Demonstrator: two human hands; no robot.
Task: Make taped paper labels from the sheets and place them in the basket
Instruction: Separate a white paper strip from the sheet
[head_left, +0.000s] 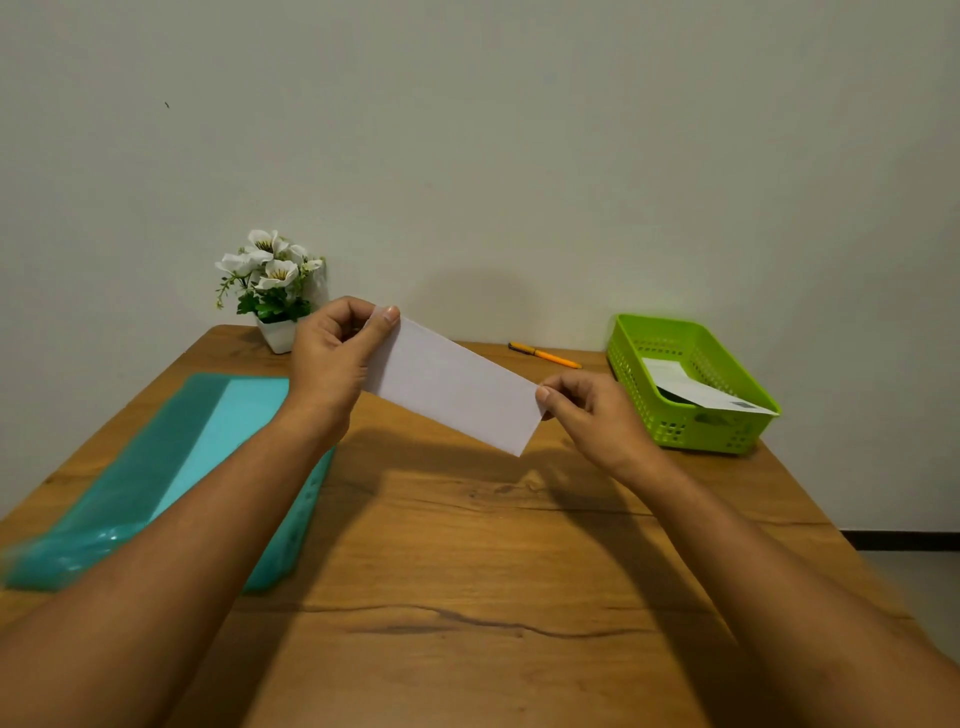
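Note:
A folded white paper strip hangs in the air above the middle of the wooden table, tilted down to the right. My left hand pinches its upper left end between thumb and curled fingers. My right hand pinches its right edge. A green perforated basket stands at the right side of the table, just beyond my right hand. A white paper label lies inside it, leaning over the front rim.
A teal plastic folder lies on the left half of the table, partly under my left forearm. A white pot of artificial flowers stands at the back left by the wall. An orange pen lies at the back edge.

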